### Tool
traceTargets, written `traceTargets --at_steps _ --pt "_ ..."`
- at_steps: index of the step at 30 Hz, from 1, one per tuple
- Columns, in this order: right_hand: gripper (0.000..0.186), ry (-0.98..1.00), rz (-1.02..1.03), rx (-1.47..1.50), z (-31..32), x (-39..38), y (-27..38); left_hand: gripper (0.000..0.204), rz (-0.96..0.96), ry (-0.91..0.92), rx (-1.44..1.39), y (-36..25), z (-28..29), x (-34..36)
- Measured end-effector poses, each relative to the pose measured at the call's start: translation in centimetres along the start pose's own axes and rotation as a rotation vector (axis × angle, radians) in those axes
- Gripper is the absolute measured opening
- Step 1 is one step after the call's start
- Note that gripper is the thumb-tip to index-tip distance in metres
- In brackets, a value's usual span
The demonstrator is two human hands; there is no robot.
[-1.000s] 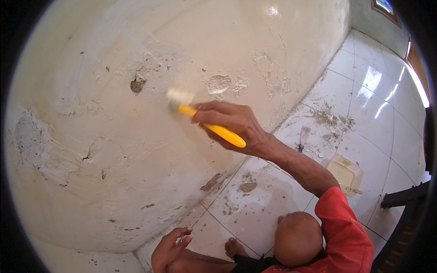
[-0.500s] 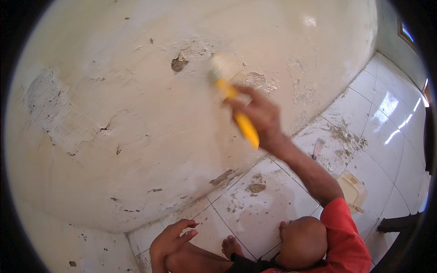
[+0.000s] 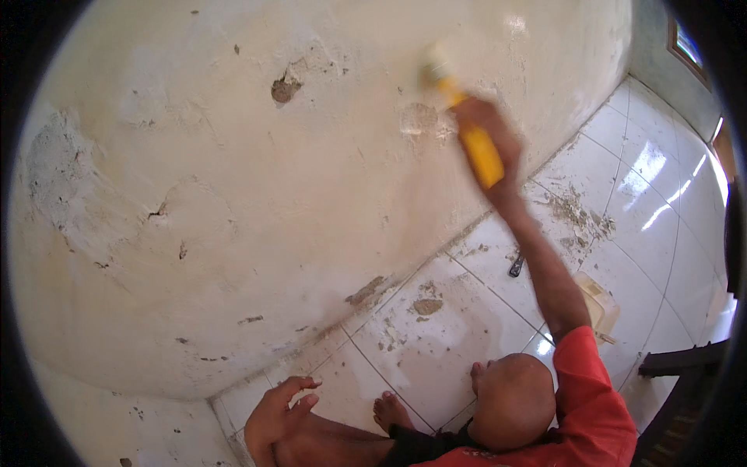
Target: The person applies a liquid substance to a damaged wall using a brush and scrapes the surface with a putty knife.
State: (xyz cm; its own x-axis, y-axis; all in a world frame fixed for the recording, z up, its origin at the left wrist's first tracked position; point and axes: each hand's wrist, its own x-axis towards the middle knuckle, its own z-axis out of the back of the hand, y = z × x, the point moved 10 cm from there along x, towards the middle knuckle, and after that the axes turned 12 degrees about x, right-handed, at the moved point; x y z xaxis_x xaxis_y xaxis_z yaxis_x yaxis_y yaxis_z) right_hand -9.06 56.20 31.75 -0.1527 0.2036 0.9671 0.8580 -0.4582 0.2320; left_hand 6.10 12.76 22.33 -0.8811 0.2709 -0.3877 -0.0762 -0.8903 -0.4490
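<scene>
My right hand is closed round the yellow handle of a paintbrush. The brush's pale bristles are against or very near the upper part of the cream wall; motion blurs them. They are up and to the right of a brown hole in the plaster. Rough peeled plaster lies just below the bristles. My left hand rests over my bent left knee at the lower left, fingers loosely stretched and apart, holding nothing.
Plaster crumbs litter the white tiled floor along the wall. A scraper lies partly hidden by my right forearm. Beside that arm stands a pale plastic container. Dark furniture is at the lower right.
My right hand has carried the paintbrush up and to the right along the wall. My left hand stays at my knee. The view has shifted slightly.
</scene>
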Motion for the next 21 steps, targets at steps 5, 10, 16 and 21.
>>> traceTargets --at_steps 5,10,16,21 --pt "0.027 0.473 -0.296 0.326 -11.7 -5.9 8.1 0.020 -0.036 -0.018 -0.012 -1.3 -0.1 1.3" --pt "0.020 -0.015 -0.438 0.284 -2.0 -3.8 -0.9 0.017 0.009 -0.056 -0.059 -0.7 0.4 -0.6" --pt "0.030 0.053 -0.159 -0.022 -4.6 -7.3 3.3 0.018 0.078 -0.106 -0.092 1.6 0.8 -1.4" --pt "0.037 0.603 -0.326 0.343 -14.9 -14.8 9.3 0.019 -0.001 -0.079 -0.042 -0.3 0.6 -0.2"
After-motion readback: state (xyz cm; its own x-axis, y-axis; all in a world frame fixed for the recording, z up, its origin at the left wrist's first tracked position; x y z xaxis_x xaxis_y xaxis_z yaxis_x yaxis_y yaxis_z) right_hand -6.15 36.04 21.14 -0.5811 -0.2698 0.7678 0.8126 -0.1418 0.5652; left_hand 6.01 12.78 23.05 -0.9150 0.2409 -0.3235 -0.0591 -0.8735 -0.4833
